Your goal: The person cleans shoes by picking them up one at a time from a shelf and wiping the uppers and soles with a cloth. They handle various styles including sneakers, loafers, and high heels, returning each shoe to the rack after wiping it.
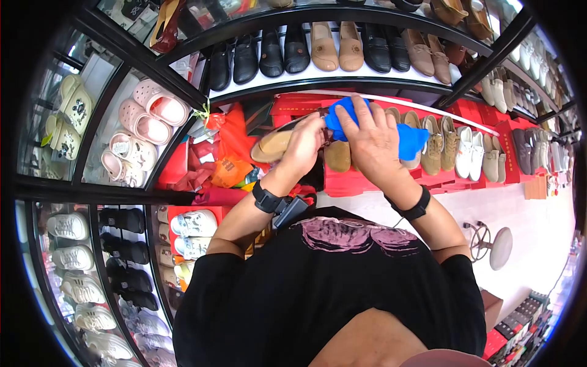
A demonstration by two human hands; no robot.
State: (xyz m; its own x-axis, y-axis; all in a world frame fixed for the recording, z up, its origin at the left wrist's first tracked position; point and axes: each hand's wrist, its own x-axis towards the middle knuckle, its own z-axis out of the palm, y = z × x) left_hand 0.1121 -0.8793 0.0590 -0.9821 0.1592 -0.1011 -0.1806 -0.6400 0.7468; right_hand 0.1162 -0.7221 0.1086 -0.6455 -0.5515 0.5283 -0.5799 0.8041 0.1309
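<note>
My left hand (302, 145) grips a tan-lined shoe (272, 147), held up with its opening toward me. Bunched under my right hand (374, 142) is a bright blue cloth (413, 141), with one end by the shoe and my left fingertips. Whether the cloth touches the shoe is hidden by my fingers. Behind and below my hands, a tan shoe (337, 156) and brown lace-up shoes (431, 147) rest on red shoe boxes (367, 181).
A black-framed shelf (342, 81) of leather shoes runs along the far side. Pink clogs (147, 119) and white sneakers (82, 287) fill racks on the left. Orange and red plastic bags (235, 144) lie left of my hands. A round stool (501, 248) is on the floor at right.
</note>
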